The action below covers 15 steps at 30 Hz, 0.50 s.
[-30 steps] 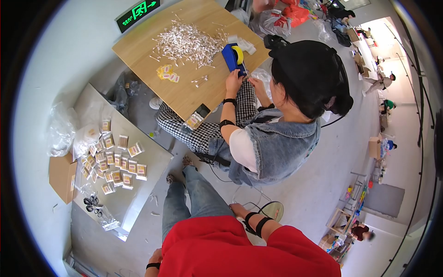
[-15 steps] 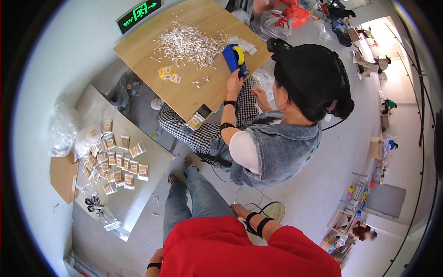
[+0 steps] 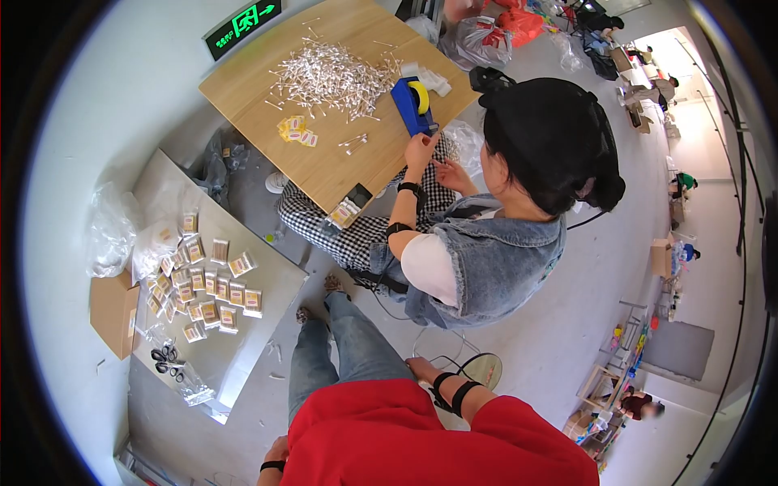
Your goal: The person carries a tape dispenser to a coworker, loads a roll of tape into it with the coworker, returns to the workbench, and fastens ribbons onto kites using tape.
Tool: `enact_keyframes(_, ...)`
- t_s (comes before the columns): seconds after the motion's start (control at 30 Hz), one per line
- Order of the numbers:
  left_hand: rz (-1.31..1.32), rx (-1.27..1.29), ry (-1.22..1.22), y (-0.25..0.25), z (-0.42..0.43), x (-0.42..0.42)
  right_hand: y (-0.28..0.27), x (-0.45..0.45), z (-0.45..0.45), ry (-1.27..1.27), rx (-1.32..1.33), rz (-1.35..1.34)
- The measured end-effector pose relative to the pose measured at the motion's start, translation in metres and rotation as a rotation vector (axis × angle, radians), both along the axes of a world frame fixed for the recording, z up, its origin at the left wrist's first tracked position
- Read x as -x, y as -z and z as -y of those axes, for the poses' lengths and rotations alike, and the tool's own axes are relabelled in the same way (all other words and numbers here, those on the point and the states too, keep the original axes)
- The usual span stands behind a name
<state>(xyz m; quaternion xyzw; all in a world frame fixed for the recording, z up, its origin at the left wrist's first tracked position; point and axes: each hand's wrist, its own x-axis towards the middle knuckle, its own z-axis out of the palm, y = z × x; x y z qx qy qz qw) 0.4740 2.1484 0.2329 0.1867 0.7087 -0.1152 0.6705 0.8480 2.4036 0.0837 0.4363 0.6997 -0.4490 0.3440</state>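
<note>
My left hand (image 3: pixel 277 448) hangs low beside my red shirt (image 3: pixel 429 441), a black band at its wrist; its fingers are mostly hidden. On the other side, my right hand (image 3: pixel 421 370) is at my thigh, close to a round-topped stool (image 3: pixel 484 371). Its fingers are too small and partly hidden to make out, and I see nothing held. In front of me a seated co-worker (image 3: pixel 494 251) has one hand (image 3: pixel 420 150) at the front end of a blue tape dispenser (image 3: pixel 413 105) with yellow tape. The co-worker's other hand is just beside it.
Cotton swabs (image 3: pixel 332 77) and yellow labels (image 3: pixel 297 131) lie on the wooden table (image 3: pixel 235 89). At left, a grey table (image 3: pixel 267 279) holds several swab packs (image 3: pixel 209 312), scissors (image 3: pixel 168 360) and plastic bags (image 3: pixel 113 231). A cardboard box (image 3: pixel 113 316) stands by the wall.
The co-worker's hand has moved back slightly from the tape dispenser's side to its front end, and their other hand has come up nearer to it. My own hands stay where they were.
</note>
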Motion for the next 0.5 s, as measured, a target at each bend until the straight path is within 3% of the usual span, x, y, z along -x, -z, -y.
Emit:
enact_keyframes(0.17, 0.013, -0.139, 0.046, 0.014, 0.021, 0.0, 0.002, 0.0, -0.001, -0.026, 0.011, 0.016)
enact_keyframes(0.5, 0.006, -0.082, 0.061, 0.001, 0.001, 0.001, -0.001, 0.003, -0.005, 0.029, 0.037, 0.052)
